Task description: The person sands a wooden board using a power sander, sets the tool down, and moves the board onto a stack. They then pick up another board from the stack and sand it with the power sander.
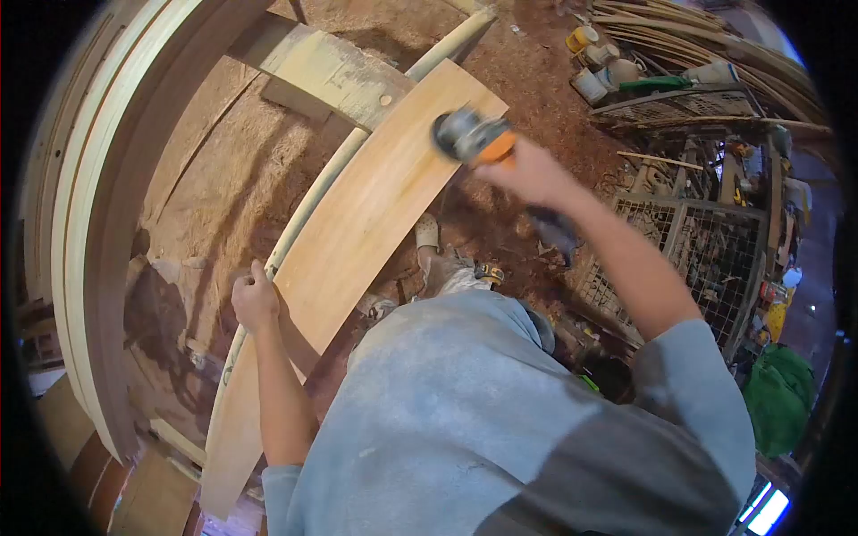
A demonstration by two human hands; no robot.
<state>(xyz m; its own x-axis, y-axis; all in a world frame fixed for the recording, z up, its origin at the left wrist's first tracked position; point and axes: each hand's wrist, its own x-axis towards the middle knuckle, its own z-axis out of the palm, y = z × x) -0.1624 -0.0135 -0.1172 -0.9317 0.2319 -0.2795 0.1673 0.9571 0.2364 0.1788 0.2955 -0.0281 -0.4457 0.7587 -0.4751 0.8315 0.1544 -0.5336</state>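
A long, pale wooden board runs diagonally in front of me, from upper right to lower left, resting on a rail and a crosspiece. My right hand is closed around an orange and grey power sander. The sander's round head lies on the board near its upper end, slightly blurred. On the board's far edge, lower down, my left hand grips with curled fingers and the thumb pointing up. Its fingertips are partly hidden.
A curved, layered wooden piece rises at the left. Behind the board is a wide crosspiece. Sawdust covers the floor. On the right stand wire crates, tubs, stacked wood strips and a green bag.
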